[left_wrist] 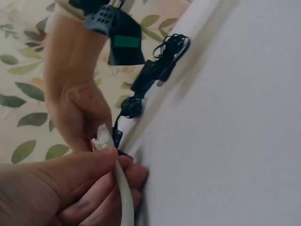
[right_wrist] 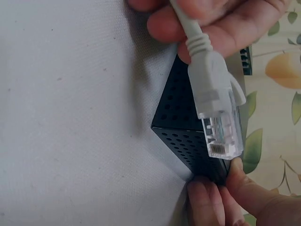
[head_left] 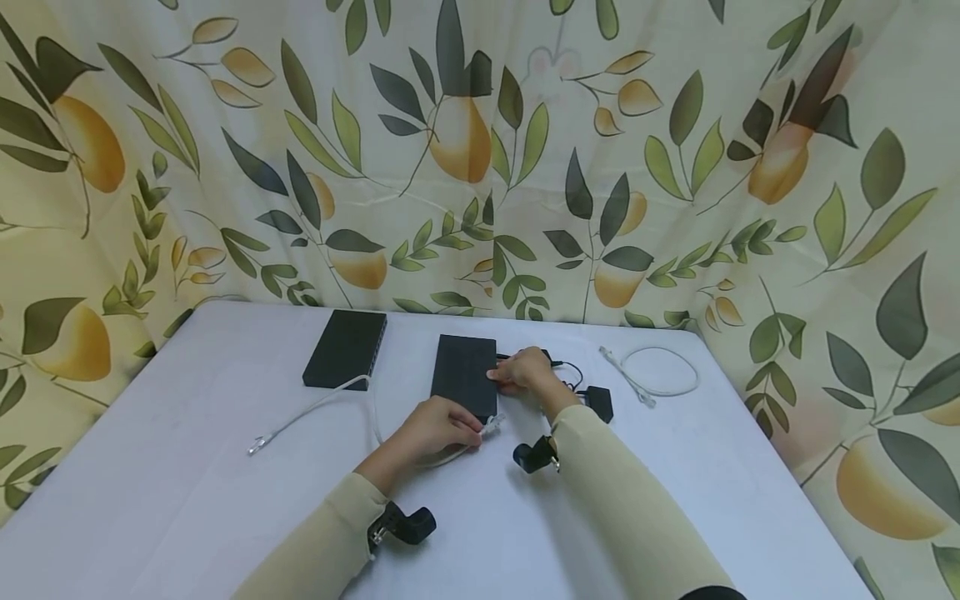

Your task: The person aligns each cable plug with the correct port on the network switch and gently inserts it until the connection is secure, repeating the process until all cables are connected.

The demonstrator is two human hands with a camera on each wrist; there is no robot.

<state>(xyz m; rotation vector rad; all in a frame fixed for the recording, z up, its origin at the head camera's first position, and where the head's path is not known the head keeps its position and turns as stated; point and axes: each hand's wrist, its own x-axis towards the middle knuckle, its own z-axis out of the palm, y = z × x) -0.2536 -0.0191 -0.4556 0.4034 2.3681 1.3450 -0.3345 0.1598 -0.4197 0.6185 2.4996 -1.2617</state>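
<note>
My left hand (head_left: 438, 425) pinches a white network cable just behind its clear plug (right_wrist: 220, 129). The plug points up and right, close to the near right corner of a black perforated metal box (head_left: 465, 375); in the head view it is apart from my right hand (head_left: 525, 371). That hand grips the box's right side, its thumb at the top edge and its fingers low along the side. In the left wrist view the cable (left_wrist: 123, 193) trails down from my left fingers. The box's ports are hidden from view.
Another black box (head_left: 345, 348) with a row of ports lies to the left. The held cable's far plug (head_left: 258, 446) lies on the white table (head_left: 150, 500). A black power adapter (head_left: 598, 404) with its cord and a second white cable (head_left: 649, 402) lie to the right.
</note>
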